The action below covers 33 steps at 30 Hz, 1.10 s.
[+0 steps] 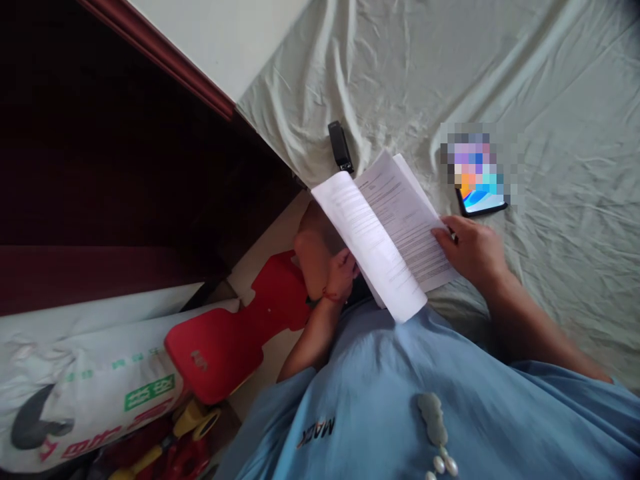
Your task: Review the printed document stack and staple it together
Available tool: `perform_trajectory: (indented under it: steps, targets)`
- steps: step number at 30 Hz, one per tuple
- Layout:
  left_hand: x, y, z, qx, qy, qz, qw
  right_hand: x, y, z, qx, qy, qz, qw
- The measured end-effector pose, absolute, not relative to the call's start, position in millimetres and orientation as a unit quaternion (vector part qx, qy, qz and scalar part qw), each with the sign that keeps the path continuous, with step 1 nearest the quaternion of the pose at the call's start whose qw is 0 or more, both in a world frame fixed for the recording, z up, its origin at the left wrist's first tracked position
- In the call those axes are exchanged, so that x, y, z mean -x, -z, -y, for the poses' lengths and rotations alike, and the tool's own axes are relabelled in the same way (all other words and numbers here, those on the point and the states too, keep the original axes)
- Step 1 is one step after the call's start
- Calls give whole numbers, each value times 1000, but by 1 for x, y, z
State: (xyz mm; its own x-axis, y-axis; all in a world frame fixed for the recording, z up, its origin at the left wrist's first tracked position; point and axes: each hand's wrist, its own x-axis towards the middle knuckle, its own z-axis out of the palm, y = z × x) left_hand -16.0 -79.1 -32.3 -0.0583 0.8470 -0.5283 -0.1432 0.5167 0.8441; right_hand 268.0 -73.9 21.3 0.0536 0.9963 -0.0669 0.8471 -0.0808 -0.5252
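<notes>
A sheaf of printed papers [400,227] lies over my lap at the bed's edge, its left page curled over toward me. My right hand [473,250] pinches the right edge of the sheaf between thumb and fingers. At the left edge, my left hand [343,273] is closed on the papers from below, its fingertips partly hidden behind the curled page. Just beyond the papers a black stapler [341,147] rests on the sheet. To the right, above my right hand, lies a smartphone [483,197] with a lit screen, partly blurred out.
A grey-green bedsheet [560,153] with wrinkles covers the bed. On my left stand a dark cabinet [125,153] and a red plastic seat [220,353]. White printed sacks [100,393] and yellow-and-red items [185,433] lie on the floor.
</notes>
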Motion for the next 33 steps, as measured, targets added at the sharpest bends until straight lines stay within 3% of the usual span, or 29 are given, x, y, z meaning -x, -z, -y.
perform_trajectory:
  steps: [4, 17, 20, 26, 29, 33]
  targets:
    - [17, 37, 80, -290, -415, -597, 622, -268, -24, 75, 719, -167, 638, 220]
    - [17, 39, 80, -304, -413, -589, 624, -266, -35, 79, 708, -133, 652, 237]
    - [15, 33, 78, -308, -411, -594, 619, -268, -43, 77, 692, -211, 638, 263]
    - [10, 18, 72, -323, -412, -594, 611, -274, -42, 70, 490, -618, 456, 413]
    - [8, 18, 68, -328, -414, -587, 614, -272, -30, 68, 505, -653, 375, 421]
    - [8, 26, 67, -322, -411, -584, 621, -265, -22, 73, 489, -674, 430, 348]
